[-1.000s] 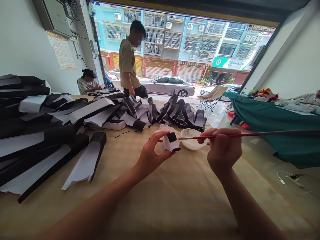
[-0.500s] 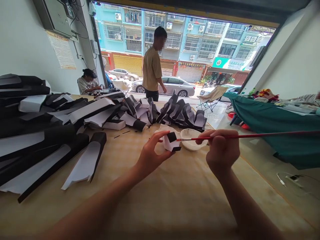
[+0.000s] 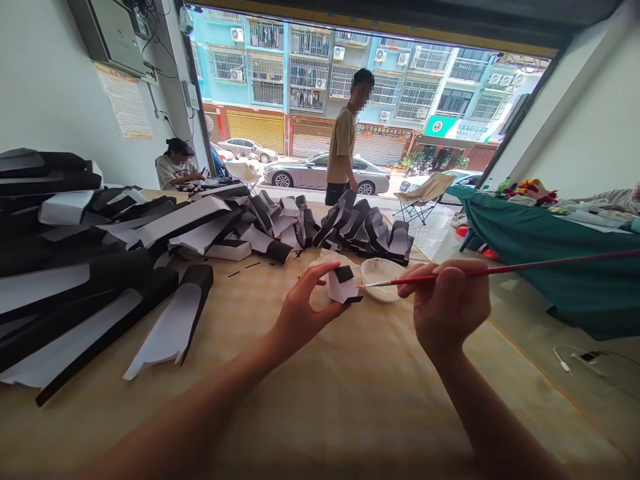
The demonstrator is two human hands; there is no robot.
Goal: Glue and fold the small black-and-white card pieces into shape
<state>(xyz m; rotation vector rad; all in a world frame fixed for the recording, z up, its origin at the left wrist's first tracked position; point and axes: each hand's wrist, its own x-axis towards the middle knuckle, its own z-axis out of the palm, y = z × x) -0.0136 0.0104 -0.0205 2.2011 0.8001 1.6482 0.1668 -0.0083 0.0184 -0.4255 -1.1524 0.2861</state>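
Between the thumb and fingers of my left hand (image 3: 304, 301) is a small folded paper piece (image 3: 341, 287), white inside with black flaps. My right hand (image 3: 453, 303) grips a thin red paintbrush (image 3: 425, 279) like a pen. The brush tip points left and lies close to the piece's right edge; whether it touches I cannot tell. Just behind the brush sits a white bowl (image 3: 383, 272) with dark specks on its rim. A pale crumpled sheet or cloth, partly hidden, lies behind the paper piece.
Black-and-white folded paper pieces (image 3: 165, 320) are heaped on the left and along the far side of the checked tablecloth (image 3: 320, 400). Beyond the table a person (image 3: 343, 143) walks, and another person (image 3: 175, 163) sits at the back left. A green-covered table (image 3: 550, 260) stands at right.
My right hand and the paintbrush have shifted slightly right, and the brush's handle end is raised. My left hand keeps its place with the paper piece. The walking person has moved right.
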